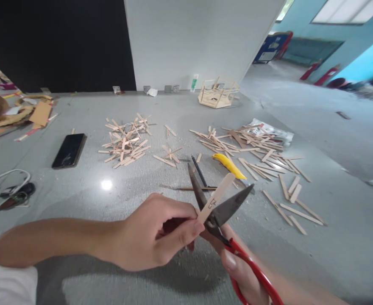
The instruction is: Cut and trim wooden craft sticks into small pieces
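My left hand (161, 231) pinches the lower end of a wooden craft stick (218, 195), which tilts up to the right and bears a small dark mark. My right hand (246, 271) grips the red handles of a pair of scissors (227, 209). Their dark blades are spread apart, and the stick lies between them, close to the pivot. Just beyond the blades are a dark pen (199, 170), a thin brown stick-like tool (186, 188) and a yellow banana-shaped object (229, 165).
Piles of craft sticks lie at centre left (127, 144) and right (259, 142). A phone (68, 151) and a white cable (11, 173) are at left. A small stick-built frame (218, 96) and a green-white tube (194, 83) stand by the back panel (186, 42).
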### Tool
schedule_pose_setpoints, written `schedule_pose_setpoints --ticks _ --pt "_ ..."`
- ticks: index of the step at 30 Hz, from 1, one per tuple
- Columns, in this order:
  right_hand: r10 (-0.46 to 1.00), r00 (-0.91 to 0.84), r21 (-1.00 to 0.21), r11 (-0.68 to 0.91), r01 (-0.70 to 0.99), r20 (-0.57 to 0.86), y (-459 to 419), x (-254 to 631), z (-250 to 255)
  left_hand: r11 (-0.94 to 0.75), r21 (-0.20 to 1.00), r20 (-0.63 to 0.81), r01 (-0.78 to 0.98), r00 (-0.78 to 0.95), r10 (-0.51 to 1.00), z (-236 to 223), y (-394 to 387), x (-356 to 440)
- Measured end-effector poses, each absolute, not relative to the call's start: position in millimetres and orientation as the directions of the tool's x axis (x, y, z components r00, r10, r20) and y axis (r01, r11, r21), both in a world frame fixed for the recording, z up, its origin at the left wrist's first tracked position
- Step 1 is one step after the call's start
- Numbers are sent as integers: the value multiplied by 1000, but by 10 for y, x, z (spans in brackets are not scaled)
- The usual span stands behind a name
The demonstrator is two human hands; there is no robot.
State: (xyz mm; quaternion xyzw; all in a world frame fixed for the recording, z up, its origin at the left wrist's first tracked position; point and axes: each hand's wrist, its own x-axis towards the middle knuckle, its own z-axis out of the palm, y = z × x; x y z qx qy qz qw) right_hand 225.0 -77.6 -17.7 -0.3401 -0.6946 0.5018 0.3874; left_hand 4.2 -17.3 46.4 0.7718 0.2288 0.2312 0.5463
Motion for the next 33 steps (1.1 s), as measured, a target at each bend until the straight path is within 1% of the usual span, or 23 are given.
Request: schedule_pose_setpoints --ticks 3,6,9,15,23,28,33 --pt "837 -514 -966 253 62 186 -775 2266 -199 -313 944 110 104 795 597 495 -174 37" --pt "843 -510 -972 229 50 172 -760 2265 -199 -301 947 89 114 806 586 532 -166 29" --pt "830 -521 -967 251 33 198 -735 2241 -143 -290 950 82 114 806 586 549 -154 30" --pt "843 -494 -950 296 99 212 -731 2225 -70 -291 951 95 100 804 587 540 -157 38" --pt "850 -462 -939 331 93 254 -741 2249 -190 -276 956 85 96 813 576 578 -135 17" --pt "850 -473 -943 316 106 232 -764 2270 -176 -266 954 30 138 841 541 583 -119 16" --pt "859 -468 -942 303 143 206 -750 2244 -117 -315 938 42 144 857 514 572 -114 20"
